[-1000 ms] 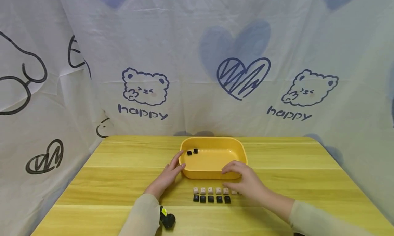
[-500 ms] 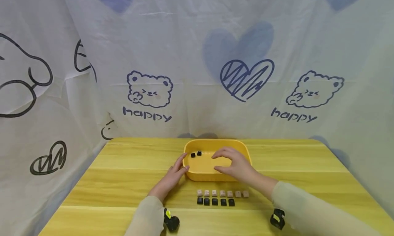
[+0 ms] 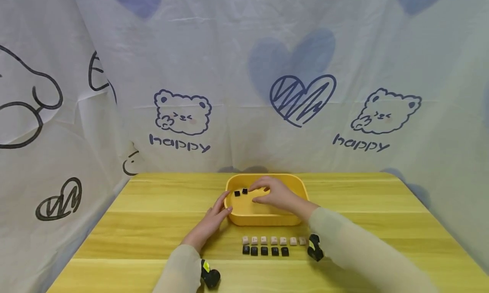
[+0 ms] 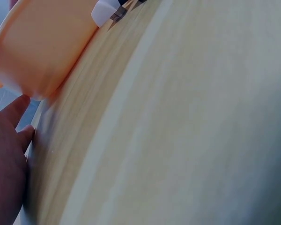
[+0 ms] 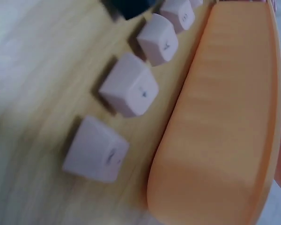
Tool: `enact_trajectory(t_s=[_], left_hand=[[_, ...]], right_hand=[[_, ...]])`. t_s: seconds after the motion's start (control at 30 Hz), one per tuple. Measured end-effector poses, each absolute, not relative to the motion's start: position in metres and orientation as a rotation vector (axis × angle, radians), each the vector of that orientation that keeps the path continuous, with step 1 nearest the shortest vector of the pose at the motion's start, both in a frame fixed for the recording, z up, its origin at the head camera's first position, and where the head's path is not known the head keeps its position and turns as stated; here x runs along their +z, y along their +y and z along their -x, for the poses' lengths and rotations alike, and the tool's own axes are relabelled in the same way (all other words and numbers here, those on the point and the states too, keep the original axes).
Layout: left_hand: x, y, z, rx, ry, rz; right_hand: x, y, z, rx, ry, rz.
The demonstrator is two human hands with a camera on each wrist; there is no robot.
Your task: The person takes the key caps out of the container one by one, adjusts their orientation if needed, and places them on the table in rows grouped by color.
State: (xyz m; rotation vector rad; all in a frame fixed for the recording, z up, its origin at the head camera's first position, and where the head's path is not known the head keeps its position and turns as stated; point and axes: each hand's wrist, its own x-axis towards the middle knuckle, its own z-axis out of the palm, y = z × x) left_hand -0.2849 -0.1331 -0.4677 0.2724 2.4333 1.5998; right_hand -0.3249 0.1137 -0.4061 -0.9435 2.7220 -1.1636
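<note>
In the head view, a yellow tray [image 3: 252, 220] stands on the table with two black keycaps, the left one [image 3: 237, 193] and the right one [image 3: 245, 191], in its left part. My left hand [image 3: 209, 225] rests against the tray's left end, fingers fairly straight and touching the rim. Over the inside of the tray, my right hand [image 3: 278, 194] has thumb and fingers apart, with nothing visible between them. Its index fingertip is close beside the right black keycap. In front of the tray lie a row of white keycaps [image 3: 274, 240] and a row of black keycaps [image 3: 264, 251].
The yellow wood-grain table [image 3: 153, 225] reaches back to a white curtain [image 3: 237, 131] with printed bears and hearts. White keycaps [image 5: 129, 85] lie close along the tray's outer wall [image 5: 215, 117] in the right wrist view.
My right hand has moved from the right end of the white keycap row, over the tray, then left toward the two black keycaps inside. My left hand stays at the tray's left end.
</note>
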Motion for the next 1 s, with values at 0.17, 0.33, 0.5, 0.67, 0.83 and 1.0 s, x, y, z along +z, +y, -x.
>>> enact_trajectory(t_s=[0.17, 0.33, 0.5, 0.67, 0.83, 1.0], left_hand=[[-0.466, -0.133, 0.286, 1.605, 2.433, -0.276], [-0.468, -0.133, 0.288, 1.612, 2.432, -0.287], [-0.470, -0.133, 0.288, 1.605, 2.437, -0.263], [-0.469, -0.134, 0.289, 1.614, 2.436, -0.261], [-0.468, -0.134, 0.287, 1.621, 2.428, -0.259], [-0.467, -0.133, 0.287, 1.610, 2.435, -0.260]], right_hand=[[-0.411, 0.109, 0.339, -1.270, 2.671, 0.804], [-0.414, 0.105, 0.353, -1.307, 2.654, 0.679], [-0.420, 0.103, 0.365, -1.266, 2.592, 0.695], [-0.423, 0.100, 0.372, -1.227, 2.526, 0.708], [-0.429, 0.095, 0.374, -1.167, 2.495, 0.708], [-0.432, 0.090, 0.374, -1.148, 2.495, 0.701]])
